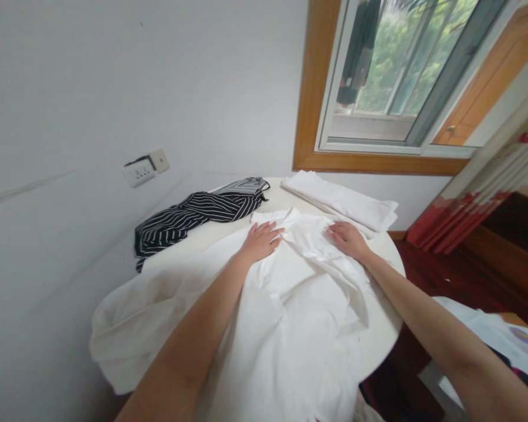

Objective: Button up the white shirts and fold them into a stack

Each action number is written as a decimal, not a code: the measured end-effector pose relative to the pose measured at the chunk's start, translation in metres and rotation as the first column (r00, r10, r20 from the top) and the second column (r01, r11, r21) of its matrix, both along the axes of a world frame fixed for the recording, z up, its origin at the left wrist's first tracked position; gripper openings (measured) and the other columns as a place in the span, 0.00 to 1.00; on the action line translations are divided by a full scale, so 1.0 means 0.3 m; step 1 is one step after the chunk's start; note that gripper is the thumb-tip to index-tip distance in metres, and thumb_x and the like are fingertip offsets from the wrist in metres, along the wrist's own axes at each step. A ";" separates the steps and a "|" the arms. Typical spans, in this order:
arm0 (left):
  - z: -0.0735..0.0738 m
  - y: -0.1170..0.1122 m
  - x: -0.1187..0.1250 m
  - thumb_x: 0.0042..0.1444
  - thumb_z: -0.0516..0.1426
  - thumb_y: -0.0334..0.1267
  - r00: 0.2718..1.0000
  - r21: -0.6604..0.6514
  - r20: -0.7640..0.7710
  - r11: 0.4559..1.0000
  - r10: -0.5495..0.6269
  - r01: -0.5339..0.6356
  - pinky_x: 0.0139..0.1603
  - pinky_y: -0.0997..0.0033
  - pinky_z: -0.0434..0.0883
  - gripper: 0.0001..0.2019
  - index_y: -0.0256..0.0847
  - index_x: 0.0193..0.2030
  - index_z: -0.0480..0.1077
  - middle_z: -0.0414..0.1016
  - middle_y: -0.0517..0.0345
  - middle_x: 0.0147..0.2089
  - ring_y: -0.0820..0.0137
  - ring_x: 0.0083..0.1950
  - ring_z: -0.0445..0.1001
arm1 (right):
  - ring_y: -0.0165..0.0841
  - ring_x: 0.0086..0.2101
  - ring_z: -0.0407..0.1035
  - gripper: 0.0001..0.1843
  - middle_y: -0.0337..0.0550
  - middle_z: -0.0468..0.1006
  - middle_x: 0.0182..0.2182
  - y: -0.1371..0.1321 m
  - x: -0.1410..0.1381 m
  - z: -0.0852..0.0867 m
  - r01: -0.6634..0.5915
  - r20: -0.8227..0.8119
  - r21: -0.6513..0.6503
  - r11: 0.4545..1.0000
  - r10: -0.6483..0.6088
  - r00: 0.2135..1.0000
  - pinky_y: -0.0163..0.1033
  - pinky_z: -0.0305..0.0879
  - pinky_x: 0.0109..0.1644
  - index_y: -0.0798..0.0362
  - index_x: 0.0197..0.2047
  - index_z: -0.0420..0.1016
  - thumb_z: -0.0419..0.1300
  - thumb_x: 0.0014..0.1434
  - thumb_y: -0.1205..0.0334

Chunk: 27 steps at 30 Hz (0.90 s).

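Note:
A white garment (310, 316) lies spread and wrinkled over a round white table, its lower part hanging toward me. I cannot make out which kind of garment it is. Flat on its upper left part rests my left hand (263, 240), open with the fingers spread. My right hand (348, 237) is at the upper right edge of the same garment. Its fingers are bent and drawn together on the cloth there; the thumb is hardly visible.
A black-and-white striped cloth (202, 211) lies along the table's back left. Folded white fabric (341, 199) sits at the back right. The table edge (398, 272) curves on the right. A wall with a socket (139, 172), a window and a curtain (462, 205) stand behind.

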<state>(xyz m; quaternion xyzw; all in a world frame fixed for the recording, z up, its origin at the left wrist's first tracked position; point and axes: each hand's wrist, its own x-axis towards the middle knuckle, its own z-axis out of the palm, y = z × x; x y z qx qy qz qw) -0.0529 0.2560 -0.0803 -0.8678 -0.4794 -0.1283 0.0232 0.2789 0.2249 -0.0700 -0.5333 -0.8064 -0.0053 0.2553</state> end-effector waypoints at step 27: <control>0.019 -0.001 0.006 0.66 0.46 0.47 0.999 -0.049 0.000 0.997 0.052 -0.052 0.72 0.51 0.46 0.22 0.55 0.65 0.62 0.57 0.61 0.71 0.64 0.72 0.54 | 0.38 0.61 0.61 0.17 0.49 0.73 0.58 -0.624 -0.314 0.147 -0.449 -0.010 -0.294 0.844 0.467 0.884 0.53 0.43 0.69 0.49 0.54 0.75 0.54 0.66 0.54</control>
